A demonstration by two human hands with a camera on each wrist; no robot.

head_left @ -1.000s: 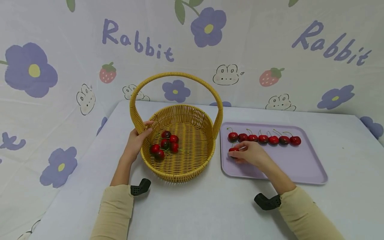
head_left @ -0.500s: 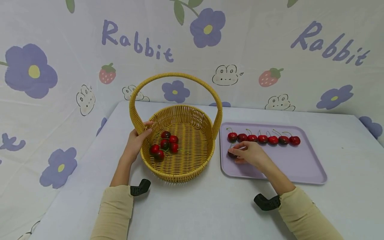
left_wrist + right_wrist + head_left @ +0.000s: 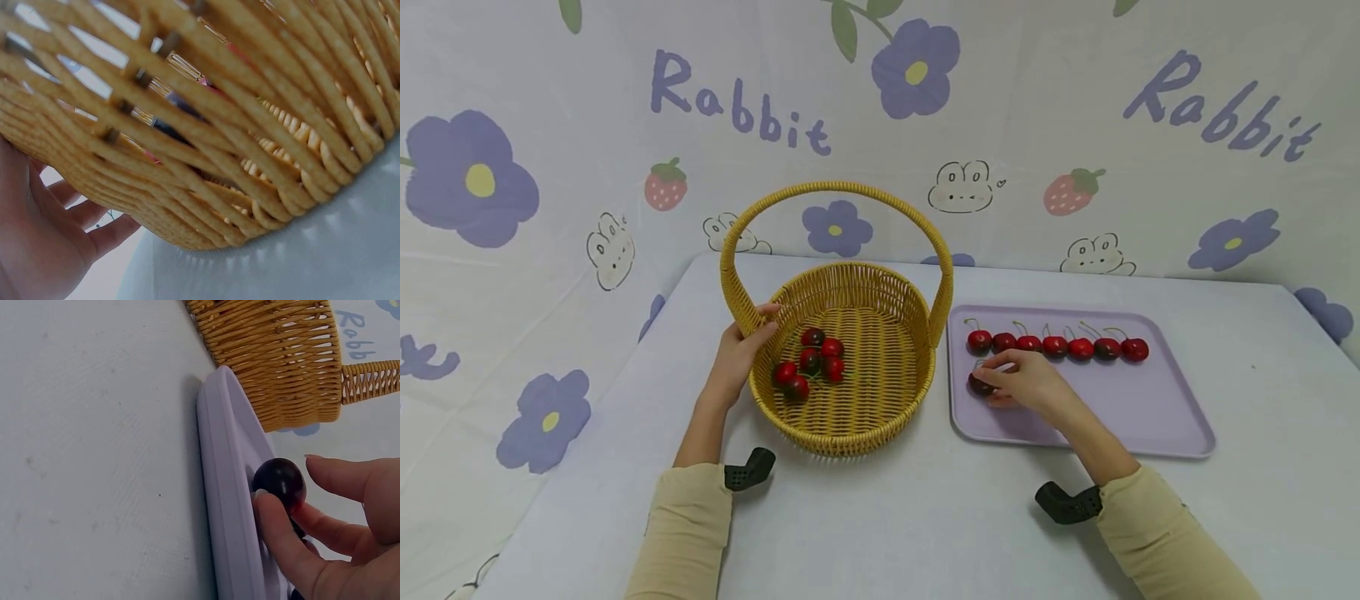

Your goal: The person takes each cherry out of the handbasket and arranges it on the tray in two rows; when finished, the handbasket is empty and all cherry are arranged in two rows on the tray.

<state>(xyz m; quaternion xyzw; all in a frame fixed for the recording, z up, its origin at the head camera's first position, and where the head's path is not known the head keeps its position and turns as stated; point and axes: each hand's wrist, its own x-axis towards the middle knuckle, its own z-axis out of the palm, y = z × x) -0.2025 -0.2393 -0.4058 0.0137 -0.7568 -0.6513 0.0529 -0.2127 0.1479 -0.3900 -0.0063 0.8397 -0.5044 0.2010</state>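
A yellow wicker basket with a tall arched handle stands on the table, and several dark red cherries lie in its left part. My left hand holds the basket's left rim at the foot of the handle; the left wrist view shows its fingers behind the weave. Over the near-left part of a lilac tray, my right hand has its fingers round a dark cherry. One fingertip touches this cherry from the side, while another stands slightly apart from it.
A row of several stemmed cherries runs along the tray's far side. The tray lies just right of the basket on a white-covered table. Behind stands a printed cloth with flowers and rabbits.
The cherry at my right hand has turned, showing its dark side instead of its red one. My left hand and the basket have stayed put.
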